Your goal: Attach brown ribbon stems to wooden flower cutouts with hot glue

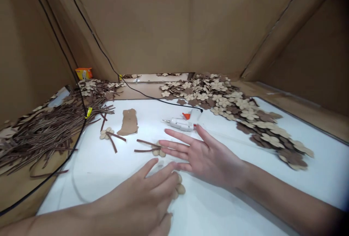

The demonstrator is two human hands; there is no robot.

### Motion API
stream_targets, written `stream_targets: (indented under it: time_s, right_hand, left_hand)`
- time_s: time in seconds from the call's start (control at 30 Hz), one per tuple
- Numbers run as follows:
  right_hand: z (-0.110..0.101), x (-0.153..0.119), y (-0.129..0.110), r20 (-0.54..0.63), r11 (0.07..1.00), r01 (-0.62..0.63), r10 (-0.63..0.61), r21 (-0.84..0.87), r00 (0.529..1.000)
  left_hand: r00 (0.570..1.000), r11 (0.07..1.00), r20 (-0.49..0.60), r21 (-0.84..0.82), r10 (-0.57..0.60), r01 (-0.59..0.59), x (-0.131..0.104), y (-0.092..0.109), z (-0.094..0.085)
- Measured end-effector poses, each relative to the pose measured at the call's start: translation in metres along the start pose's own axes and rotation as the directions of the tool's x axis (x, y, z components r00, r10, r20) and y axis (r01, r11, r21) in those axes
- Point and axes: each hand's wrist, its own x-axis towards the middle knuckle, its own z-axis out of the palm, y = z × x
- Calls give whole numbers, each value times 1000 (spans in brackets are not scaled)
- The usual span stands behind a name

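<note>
My right hand (203, 158) is held over the white board with its fingers spread, nothing in it. Its fingertips reach beside a beige flower cutout (157, 152) that has two brown strips (147, 150) pointing left. My left hand (155, 188) is bent round another beige flower cutout (180, 188), whose petals stick out past the fingers; the hand hides the rest. Behind the right fingers lies a white glue gun (181, 124) with a metal tip and an orange stand (186, 116). Further left rests a beige flower (106, 133) with brown strips.
A torn cardboard piece (128, 121) lies on the white board (95, 178). Brown strips (54, 130) are heaped left; beige and brown flowers (226, 101) pile up right. A black cable (109, 61) hangs across. Cardboard walls (152, 21) enclose the space, with an orange box (84, 73) back left.
</note>
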Motion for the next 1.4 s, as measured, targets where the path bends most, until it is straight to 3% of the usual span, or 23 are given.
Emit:
stream_targets:
  time_s: [0.17, 0.3, 0.5, 0.63, 0.9, 1.13, 1.4]
  right_hand:
    - [17, -13, 12, -73, 999, -33, 34, 20, 997]
    - [29, -18, 23, -55, 990, -127, 130, 53, 990]
    - [45, -16, 22, -155, 980, -173, 158, -95, 975]
    - [51, -17, 18, -127, 969, -166, 145, -183, 981]
    - [48, -20, 13, -171, 974, -178, 154, -137, 973]
    - [47, -29, 7, -75, 974, -138, 127, -178, 989]
    - [38, -50, -1, -272, 952, -193, 125, -239, 954]
  left_hand:
    - [995, 997, -52, 23, 81, -80, -4, 0, 0]
    - [987, 986, -42, 71, 156, -153, -6, 1, 1]
    - [983, 977, -41, 123, 181, -175, -8, 5, 2]
    - [984, 974, -30, 145, 177, -171, -8, 5, 0]
    - [988, 976, 31, 150, 154, -157, -4, 5, -1]
    - [988, 983, 6, 95, 156, -156, -4, 0, 2]
    - [992, 991, 2, 50, 126, -126, -4, -3, 4]
